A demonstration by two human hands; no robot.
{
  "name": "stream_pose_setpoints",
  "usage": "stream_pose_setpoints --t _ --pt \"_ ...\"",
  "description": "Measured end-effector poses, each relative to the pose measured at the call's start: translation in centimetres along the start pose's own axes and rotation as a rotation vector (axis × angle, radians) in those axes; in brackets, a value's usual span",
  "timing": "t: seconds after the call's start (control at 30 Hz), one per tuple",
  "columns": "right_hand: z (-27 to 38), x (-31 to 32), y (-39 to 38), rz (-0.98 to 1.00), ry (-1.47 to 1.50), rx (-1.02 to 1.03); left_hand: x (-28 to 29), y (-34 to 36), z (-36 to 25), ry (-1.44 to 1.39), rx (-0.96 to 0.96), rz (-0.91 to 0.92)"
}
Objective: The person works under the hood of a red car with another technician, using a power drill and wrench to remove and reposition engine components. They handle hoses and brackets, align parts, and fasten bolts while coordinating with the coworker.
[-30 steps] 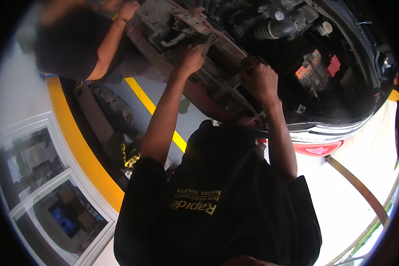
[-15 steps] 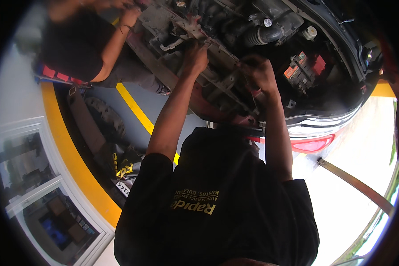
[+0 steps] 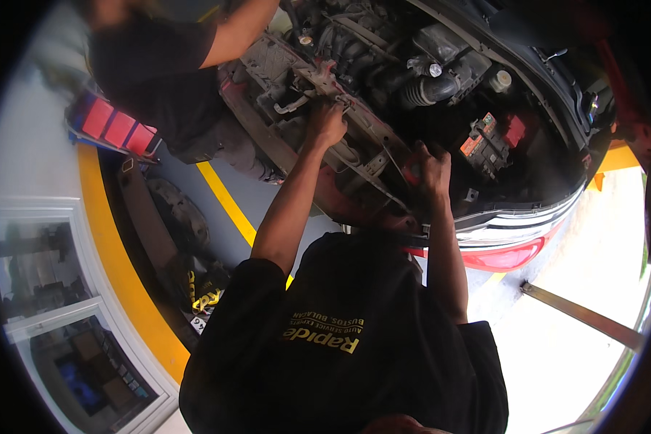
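My left hand [image 3: 326,123] is closed at a rusty metal crossmember [image 3: 351,101] at the front of the open engine bay; what its fingers hold is too small to tell. My right hand [image 3: 432,167], its fingers curled, is farther right and lower, against a dark gap beside the same metalwork, with something reddish at its fingers that I cannot make out. A ribbed black intake hose [image 3: 421,90] lies above it, and a battery terminal cover [image 3: 484,145] sits to its right. A white bent bracket [image 3: 293,103] is left of my left hand.
A co-worker's arm [image 3: 235,36] reaches in at the upper left. Behind them stand red bins [image 3: 119,126]. Removed dark panels [image 3: 177,210] lie on the left by a yellow kerb [image 3: 130,267] and white-framed window [image 3: 43,318]. A metal beam [image 3: 582,311] crosses the bright area right.
My right hand has moved down from the crossmember. My left hand stays near the same spot. The co-worker has leaned rightward, arm higher. The view has shifted, putting the car lower in frame.
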State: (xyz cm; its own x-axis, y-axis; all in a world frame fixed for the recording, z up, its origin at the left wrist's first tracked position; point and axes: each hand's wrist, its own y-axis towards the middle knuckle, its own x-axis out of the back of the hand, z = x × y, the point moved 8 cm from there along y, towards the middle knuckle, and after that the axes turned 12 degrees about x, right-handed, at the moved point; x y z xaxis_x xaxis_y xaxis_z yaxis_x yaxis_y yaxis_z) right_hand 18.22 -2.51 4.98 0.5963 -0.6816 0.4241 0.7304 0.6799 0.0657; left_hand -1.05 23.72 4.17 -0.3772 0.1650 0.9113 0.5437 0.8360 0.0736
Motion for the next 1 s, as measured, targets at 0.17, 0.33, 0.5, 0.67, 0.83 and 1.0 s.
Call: stream_pose_setpoints --t 0.17,0.33,0.5,0.67,0.83,1.0 --pt "1.4 0.2 -0.4 -0.002 0.117 0.012 -0.6 0.3 1.3 -0.064 0.037 0.128" --pt "1.8 -0.1 -0.6 0.013 0.156 -0.023 -1.3 0.5 1.8 -0.069 0.014 0.217" --pt "1.8 0.4 -0.6 -0.01 0.111 -0.053 -2.8 -0.8 1.2 0.175 0.099 0.311" --pt "2.0 1.0 -1.1 -0.037 0.073 -0.084 -2.1 -1.2 1.2 0.217 0.132 0.174" --pt "1.0 0.0 -0.8 0.006 0.081 -0.072 -2.2 -0.9 1.9 0.199 0.106 0.157" --pt "-1.1 0.2 -0.4 -0.087 0.027 -0.102 -4.2 -0.6 2.6 0.071 0.102 0.271"
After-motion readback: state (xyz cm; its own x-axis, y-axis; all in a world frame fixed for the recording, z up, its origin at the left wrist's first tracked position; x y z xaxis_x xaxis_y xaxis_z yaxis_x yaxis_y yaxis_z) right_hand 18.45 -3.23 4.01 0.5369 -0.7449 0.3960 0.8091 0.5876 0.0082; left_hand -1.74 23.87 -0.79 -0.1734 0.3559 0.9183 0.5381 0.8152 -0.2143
